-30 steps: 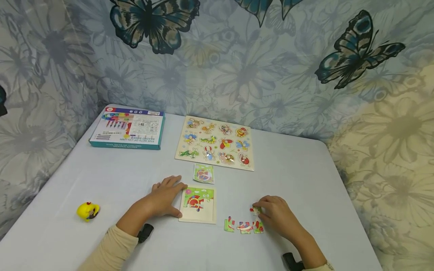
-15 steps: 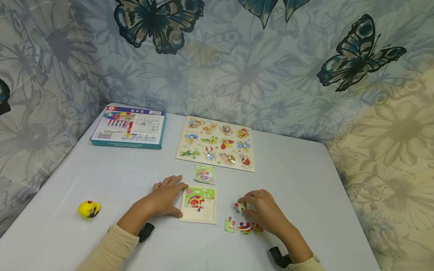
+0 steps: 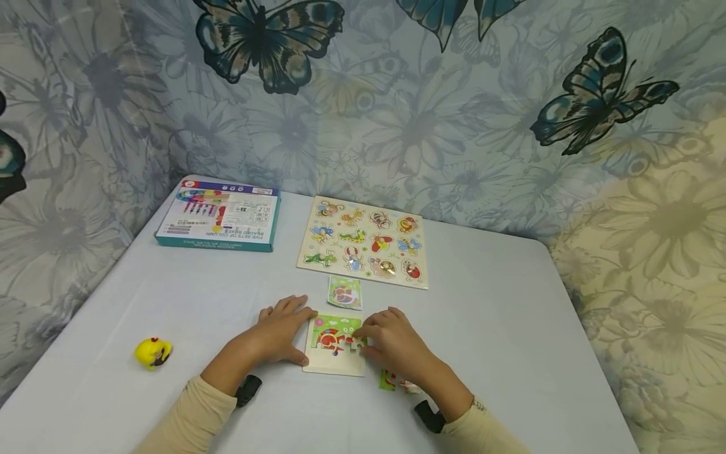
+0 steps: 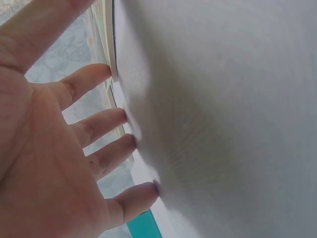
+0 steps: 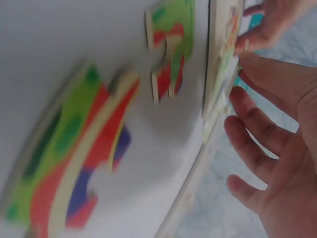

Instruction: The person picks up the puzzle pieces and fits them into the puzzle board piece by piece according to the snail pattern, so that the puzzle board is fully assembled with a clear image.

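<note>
My left hand point(image 3: 278, 332) spreads around the left edge of a small wooden jigsaw board point(image 3: 326, 364), thumb and forefinger touching it. In the left wrist view the fingers of that hand point(image 4: 54, 144) are straight and apart. Over the board's right side, my right hand point(image 3: 394, 340) pinches a jigsaw piece point(image 3: 356, 343) between thumb and forefinger; the hand partly hides it. The board's upper part shows a red and green picture, its lower part bare wood. Loose jigsaw pieces, one green and red point(image 5: 173, 44) and a larger striped one point(image 5: 74, 148), lie near the right wrist.
A small picture card point(image 3: 345, 294) lies behind the board. Farther back are a wooden insect puzzle point(image 3: 363, 243) and a flat teal-edged box point(image 3: 218, 215). A yellow toy point(image 3: 153, 353) sits at the left. Patterned wall point(image 3: 408, 126) borders the table's far edge.
My right hand has moved left from the loose pieces to the board, carrying the jigsaw piece. My left hand has stayed at the board's edge.
</note>
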{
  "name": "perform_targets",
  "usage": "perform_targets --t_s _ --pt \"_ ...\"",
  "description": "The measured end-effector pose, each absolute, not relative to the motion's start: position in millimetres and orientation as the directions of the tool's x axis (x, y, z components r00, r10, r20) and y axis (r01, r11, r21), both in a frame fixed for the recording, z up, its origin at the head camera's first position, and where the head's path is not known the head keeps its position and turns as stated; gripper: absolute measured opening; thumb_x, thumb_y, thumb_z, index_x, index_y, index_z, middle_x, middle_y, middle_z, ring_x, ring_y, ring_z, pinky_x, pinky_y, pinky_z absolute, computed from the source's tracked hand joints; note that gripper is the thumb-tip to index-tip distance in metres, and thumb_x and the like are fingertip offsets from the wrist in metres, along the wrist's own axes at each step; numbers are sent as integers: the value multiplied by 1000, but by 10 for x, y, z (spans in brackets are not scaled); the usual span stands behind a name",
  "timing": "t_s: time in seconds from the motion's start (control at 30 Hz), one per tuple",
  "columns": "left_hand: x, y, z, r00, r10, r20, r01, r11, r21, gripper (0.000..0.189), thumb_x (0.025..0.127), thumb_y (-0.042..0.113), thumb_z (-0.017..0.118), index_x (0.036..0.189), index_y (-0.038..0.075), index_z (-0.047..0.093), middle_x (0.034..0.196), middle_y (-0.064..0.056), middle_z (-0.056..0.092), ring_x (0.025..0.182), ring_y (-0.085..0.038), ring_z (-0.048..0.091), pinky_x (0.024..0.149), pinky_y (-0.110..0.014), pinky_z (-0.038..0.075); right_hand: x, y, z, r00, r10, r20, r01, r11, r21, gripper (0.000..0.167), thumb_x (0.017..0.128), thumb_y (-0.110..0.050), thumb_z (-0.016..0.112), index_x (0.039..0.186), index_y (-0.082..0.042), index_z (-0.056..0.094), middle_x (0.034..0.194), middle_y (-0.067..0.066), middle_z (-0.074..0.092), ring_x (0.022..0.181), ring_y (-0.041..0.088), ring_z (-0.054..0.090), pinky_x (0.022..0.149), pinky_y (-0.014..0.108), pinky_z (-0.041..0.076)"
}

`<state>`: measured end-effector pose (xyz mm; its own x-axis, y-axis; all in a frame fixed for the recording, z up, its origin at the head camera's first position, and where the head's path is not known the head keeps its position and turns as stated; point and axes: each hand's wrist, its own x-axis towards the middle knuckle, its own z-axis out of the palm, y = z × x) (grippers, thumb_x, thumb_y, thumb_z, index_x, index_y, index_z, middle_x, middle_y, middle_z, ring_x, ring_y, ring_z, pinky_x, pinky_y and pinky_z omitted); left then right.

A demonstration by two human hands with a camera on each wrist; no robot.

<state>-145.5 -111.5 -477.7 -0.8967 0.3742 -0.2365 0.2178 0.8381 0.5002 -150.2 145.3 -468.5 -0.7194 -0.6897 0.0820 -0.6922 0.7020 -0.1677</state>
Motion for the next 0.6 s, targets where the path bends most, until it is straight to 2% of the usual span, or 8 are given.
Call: perform_targets --t_s 0.23,0.6 --pt "-1454 -1107 -4790 -898 375 -230 220 836 502 84 66 31 90 138 12 52 156 -16 29 144 -38 22 107 -65 22 -1501 1351 -4769 -718 -693 62 -695 708 -127 22 81 -28 79 103 -22 77 101 -5 70 103 17 60 105 52 36" --pt "-1452 -1111 -4783 -899 373 -228 225 843 489 83 65 32 90 137 13 52 156 -15 30 144 -38 22 105 -66 24 -1497 1324 -4819 -703 -702 119 -710 702 -53 21 79 -28 81 99 -24 77 99 -5 70 103 18 59 106 52 36"
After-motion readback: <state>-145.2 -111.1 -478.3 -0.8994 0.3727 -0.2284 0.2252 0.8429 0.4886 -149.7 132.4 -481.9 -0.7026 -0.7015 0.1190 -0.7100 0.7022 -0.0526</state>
